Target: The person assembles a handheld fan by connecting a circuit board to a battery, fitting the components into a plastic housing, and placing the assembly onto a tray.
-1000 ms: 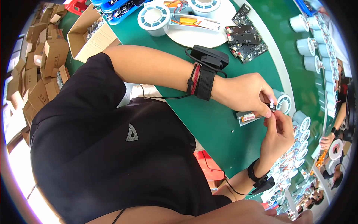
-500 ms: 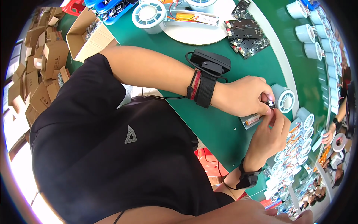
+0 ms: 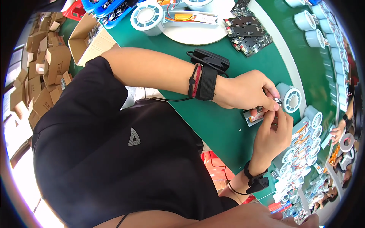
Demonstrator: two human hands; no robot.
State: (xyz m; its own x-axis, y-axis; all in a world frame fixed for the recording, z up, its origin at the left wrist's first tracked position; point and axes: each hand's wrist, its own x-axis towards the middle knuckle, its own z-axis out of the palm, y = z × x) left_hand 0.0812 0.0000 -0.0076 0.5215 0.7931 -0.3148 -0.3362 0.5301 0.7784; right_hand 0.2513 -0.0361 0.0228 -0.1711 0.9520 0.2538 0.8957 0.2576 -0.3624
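I am holding a tiny metal part (image 3: 277, 101) between the fingertips of both hands, just above the green bench (image 3: 213, 121). My right hand (image 3: 272, 135) is coming up from below the tiny part, with its fingers pinched narrow on it. My left hand (image 3: 249, 91) is reaching over from the other side, and its fingers are pinched narrow on the same part too. I think I am using both hands because the part is so small and could slip away.

Just under the tiny part, a small flat pack with a red stripe (image 3: 255, 116) is lying on the bench, I think so it is easy to reach. Right beside the tiny part, a pale blue round case (image 3: 289, 97) is lying on its side. Past the tiny part, more pale blue round cases with wires (image 3: 302, 146) are sitting close together.

Farther from the tiny part, dark circuit boards (image 3: 247, 32) are resting by a white round tray (image 3: 197, 34). Cardboard boxes (image 3: 49, 64) are piled far off on the floor.
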